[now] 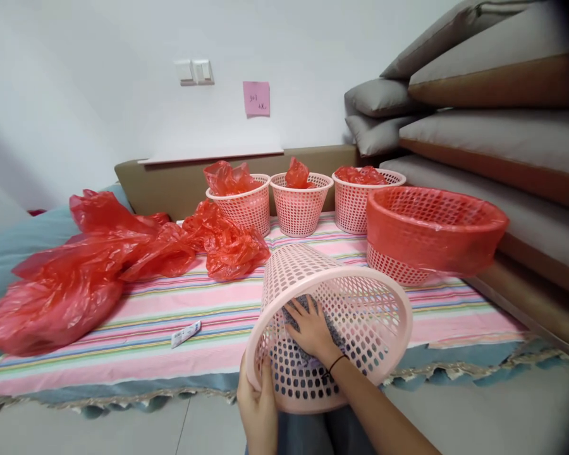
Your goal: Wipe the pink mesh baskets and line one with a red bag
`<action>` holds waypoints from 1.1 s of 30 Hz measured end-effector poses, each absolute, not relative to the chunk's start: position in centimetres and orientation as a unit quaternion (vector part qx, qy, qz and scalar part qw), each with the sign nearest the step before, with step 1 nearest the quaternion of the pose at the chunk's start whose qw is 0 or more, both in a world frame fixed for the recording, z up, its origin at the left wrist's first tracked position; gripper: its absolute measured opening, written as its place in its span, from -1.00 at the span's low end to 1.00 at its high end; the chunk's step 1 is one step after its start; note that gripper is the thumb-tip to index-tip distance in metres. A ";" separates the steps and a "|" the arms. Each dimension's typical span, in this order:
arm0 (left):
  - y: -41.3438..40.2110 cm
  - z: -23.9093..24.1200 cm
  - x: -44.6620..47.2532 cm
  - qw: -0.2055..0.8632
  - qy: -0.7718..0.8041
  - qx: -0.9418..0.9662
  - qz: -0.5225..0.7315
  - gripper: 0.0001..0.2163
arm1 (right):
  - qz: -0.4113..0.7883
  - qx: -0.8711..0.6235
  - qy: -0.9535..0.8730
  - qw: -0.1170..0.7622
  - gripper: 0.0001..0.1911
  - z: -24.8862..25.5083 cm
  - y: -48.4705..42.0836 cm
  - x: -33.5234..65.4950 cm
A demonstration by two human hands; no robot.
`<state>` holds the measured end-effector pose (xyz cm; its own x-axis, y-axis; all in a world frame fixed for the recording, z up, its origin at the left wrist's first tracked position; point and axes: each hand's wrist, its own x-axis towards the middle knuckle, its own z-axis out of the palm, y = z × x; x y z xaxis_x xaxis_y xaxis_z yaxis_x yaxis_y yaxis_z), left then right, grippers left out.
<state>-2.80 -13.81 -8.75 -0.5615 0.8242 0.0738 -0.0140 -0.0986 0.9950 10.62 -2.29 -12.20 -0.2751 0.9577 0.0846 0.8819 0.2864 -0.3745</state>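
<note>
A pale pink plastic basket (294, 268) with a perforated wall lies tilted over my lap, its wide mouth facing me. My left hand (258, 398) grips the rim at the lower left, thumb on the inner side and fingers outside. Inside the basket, my right hand (310, 328) holds a grey cloth (332, 327) pressed against the inner wall, its fingers spread over it. A dark band circles that wrist. Part of the cloth is hidden beneath the palm.
Three pink baskets (299, 212) with red plastic bags stand at the back. Another basket (398, 272) wears a red bag around its rim. Loose red bags (95, 272) and a small white packet (186, 333) lie left on the striped cloth (218, 366). Grey cushions (493, 139) are stacked right.
</note>
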 end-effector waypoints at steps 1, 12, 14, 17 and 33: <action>-13.9 -8.6 -2.8 0.323 0.590 0.343 0.655 -0.46 | 0.129 -0.584 -0.788 0.148 -0.40 -12.2 -2.3 10.6; -14.7 -7.2 -3.3 0.350 0.595 0.350 0.634 -0.40 | 0.124 -0.582 -0.789 0.151 -0.40 -12.3 -2.5 10.5; -14.7 -7.0 -3.4 0.351 0.597 0.353 0.629 -0.41 | 0.121 -0.583 -0.788 0.155 -0.40 -12.3 -2.6 10.5; -14.8 -6.7 -3.3 0.352 0.596 0.355 0.629 -0.42 | 0.121 -0.584 -0.788 0.154 -0.40 -12.3 -2.6 10.5; -14.0 -7.9 -2.6 0.296 0.554 0.386 0.675 -0.51 | 0.165 -0.602 -0.775 0.102 -0.36 -11.1 -1.9 10.3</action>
<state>-2.55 -13.98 -7.88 -0.5264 0.8280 0.1930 0.0278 -0.2101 0.9773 10.30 -1.91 -11.12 -0.2547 0.9662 -0.0405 0.8988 0.2210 -0.3785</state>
